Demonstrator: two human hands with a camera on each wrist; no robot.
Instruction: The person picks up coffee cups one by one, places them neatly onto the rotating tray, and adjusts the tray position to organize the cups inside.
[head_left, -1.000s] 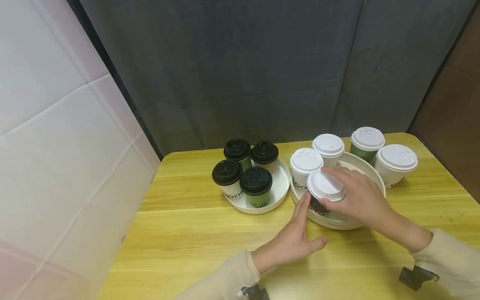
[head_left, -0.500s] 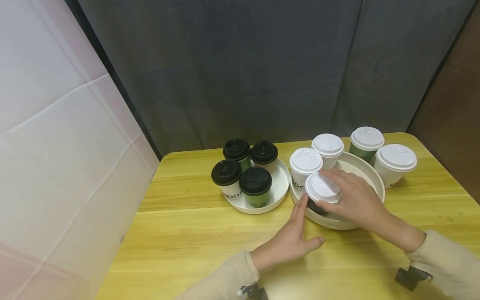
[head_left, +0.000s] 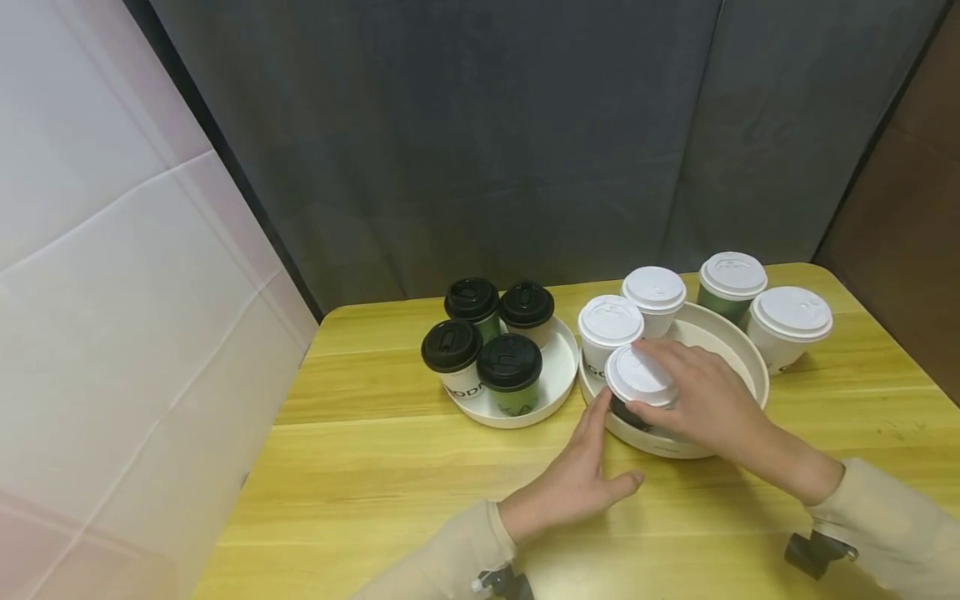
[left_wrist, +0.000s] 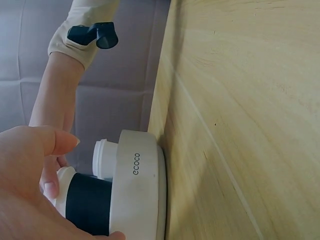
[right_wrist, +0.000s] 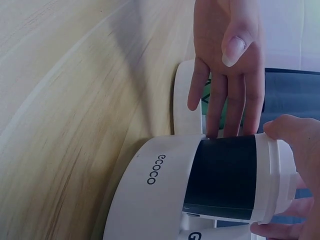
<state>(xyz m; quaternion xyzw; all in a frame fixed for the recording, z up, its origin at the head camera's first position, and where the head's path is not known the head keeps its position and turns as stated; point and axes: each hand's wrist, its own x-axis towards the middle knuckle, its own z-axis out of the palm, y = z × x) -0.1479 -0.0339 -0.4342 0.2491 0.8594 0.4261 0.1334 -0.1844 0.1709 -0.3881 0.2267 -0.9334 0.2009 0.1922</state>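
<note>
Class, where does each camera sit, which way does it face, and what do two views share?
Head: worn on the head, facing forward and down at the table; left hand, right hand and sleeves show.
Left wrist: on that wrist, facing the ecoco tray; both hands and one sleeve show.
Right wrist: on that wrist, facing the dark cup; both hands show.
Shared: the wrist views both show tray and cup.

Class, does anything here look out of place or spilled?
No spill shows. The white-lidded green cup and rightmost white cup seem stray: both stand outside the larger tray, though it has room.
</note>
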